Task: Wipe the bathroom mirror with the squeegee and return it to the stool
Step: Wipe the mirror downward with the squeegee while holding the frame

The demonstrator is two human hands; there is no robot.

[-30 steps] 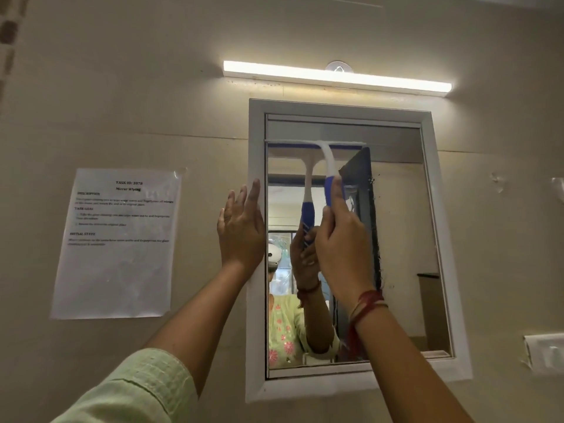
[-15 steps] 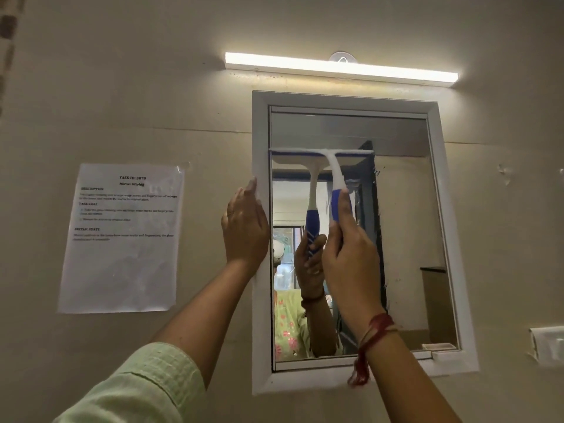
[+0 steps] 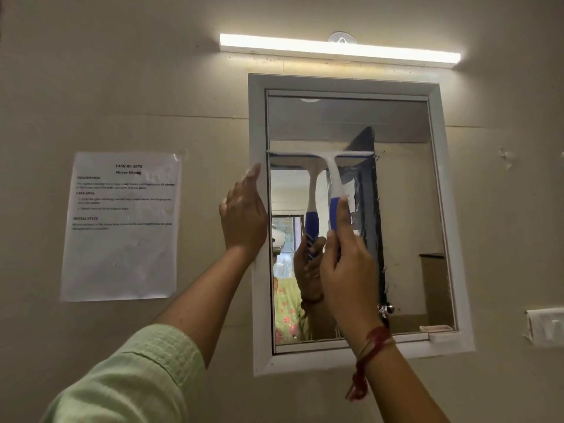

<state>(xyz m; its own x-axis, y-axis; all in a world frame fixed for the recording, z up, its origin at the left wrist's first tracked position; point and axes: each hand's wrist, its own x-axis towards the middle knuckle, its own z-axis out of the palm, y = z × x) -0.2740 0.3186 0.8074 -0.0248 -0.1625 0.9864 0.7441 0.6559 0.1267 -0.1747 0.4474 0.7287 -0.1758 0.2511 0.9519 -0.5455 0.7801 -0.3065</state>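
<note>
The squeegee (image 3: 332, 178) has slid lower down the mirror (image 3: 406, 209). Its blade lay close under the top of the glass a second ago. Now it lies level across the left half, still in the upper part, with its left end at the left edge of the glass. The right hand (image 3: 348, 270) has come down with it and grips the blue handle, fingers curled round it, hiding the handle's lower end. The left hand (image 3: 242, 215) stays flat, fingers straight, on the left side of the white frame (image 3: 258, 300), holding nothing. The small print on the paper notice (image 3: 122, 227) is too blurred to read. A wall plate (image 3: 546, 328) is cut off by the right edge of the view.
</note>
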